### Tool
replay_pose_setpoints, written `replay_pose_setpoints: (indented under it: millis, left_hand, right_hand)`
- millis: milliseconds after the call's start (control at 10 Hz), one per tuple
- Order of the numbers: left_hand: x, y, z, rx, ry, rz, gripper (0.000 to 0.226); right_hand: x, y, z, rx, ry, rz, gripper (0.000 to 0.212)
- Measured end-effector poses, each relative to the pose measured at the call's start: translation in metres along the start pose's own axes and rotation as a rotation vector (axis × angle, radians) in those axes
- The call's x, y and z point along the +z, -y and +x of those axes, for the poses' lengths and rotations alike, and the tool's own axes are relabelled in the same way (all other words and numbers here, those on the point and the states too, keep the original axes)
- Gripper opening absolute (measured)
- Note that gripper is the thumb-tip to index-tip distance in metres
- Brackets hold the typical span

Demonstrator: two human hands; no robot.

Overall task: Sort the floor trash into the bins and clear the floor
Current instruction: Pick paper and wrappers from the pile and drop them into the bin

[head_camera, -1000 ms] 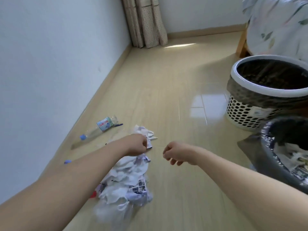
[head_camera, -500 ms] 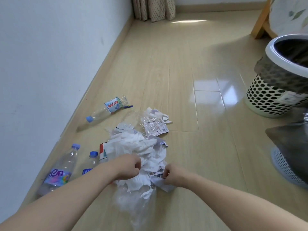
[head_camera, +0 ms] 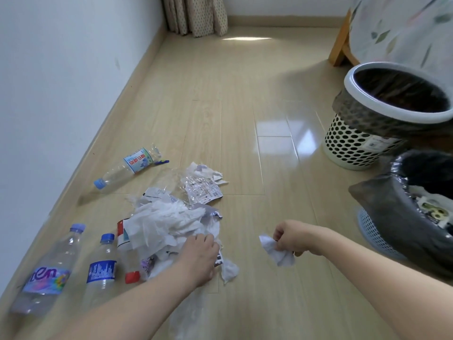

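A heap of white tissue and torn wrappers (head_camera: 169,224) lies on the wooden floor. My left hand (head_camera: 199,256) reaches into its near edge, fingers curled down onto the scraps; whether it grips any I cannot tell. My right hand (head_camera: 288,238) pinches a crumpled white paper scrap (head_camera: 277,251) lifted to the right of the heap. Several plastic bottles lie on the floor: one near the wall (head_camera: 127,169), two at the left (head_camera: 49,268) (head_camera: 101,263), and a red-capped one (head_camera: 127,261) half under the heap. A black-lined bin (head_camera: 402,212) holding paper stands at the right.
A white perforated bin (head_camera: 353,146) with a dark liner stands behind the black-lined one. A white wall (head_camera: 61,82) runs along the left. Curtains (head_camera: 196,13) hang in the far corner. A wooden furniture leg (head_camera: 340,45) under a patterned cloth is at far right.
My right hand has pulled away from the heap to the right with a paper scrap pinched in it. My left hand has stayed at the heap's near edge. The view has tilted up.
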State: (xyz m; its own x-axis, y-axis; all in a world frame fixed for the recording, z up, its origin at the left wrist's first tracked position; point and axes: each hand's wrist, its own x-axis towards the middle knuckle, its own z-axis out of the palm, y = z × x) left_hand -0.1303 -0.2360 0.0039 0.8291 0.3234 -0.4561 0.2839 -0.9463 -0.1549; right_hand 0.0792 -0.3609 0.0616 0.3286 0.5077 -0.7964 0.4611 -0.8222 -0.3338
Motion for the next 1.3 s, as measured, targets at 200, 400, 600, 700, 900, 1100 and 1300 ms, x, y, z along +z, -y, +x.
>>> replay_pose_setpoints:
  millis: [200,400,600,700,900,1100,1300]
  left_hand:
    - [-0.017,0.0,0.02,-0.144,-0.047,-0.068,0.03]
    - [-0.101,0.018,0.034,-0.369,-0.151,-0.956,0.03]
    - [-0.195,-0.014,0.04,-0.295,-0.169,-1.34,0.017]
    - [-0.245,-0.052,0.061,-0.2,-0.186,-1.474,0.013]
    - [-0.305,-0.165,0.123,-0.095,-0.172,-1.588,0.019]
    - [-0.317,-0.228,0.168,-0.039,-0.01,-1.366,0.018]
    - [-0.312,-0.153,0.151,-0.174,-0.129,-1.251,0.019]
  right_hand:
    - [-0.024,0.0,-0.028,-0.078,0.041,0.075,0.025]
    - [-0.072,-0.001,-0.05,-0.131,-0.018,0.091,0.029]
    - [-0.154,-0.025,-0.082,-0.142,-0.126,0.099,0.035]
    - [-0.199,-0.065,-0.095,-0.085,-0.272,0.13,0.035]
    - [-0.241,-0.178,-0.104,0.114,-0.539,0.058,0.034]
    - [-0.235,-0.235,-0.108,0.241,-0.48,0.005,0.025]
    - [-0.215,-0.19,-0.074,0.061,-0.758,0.032,0.023]
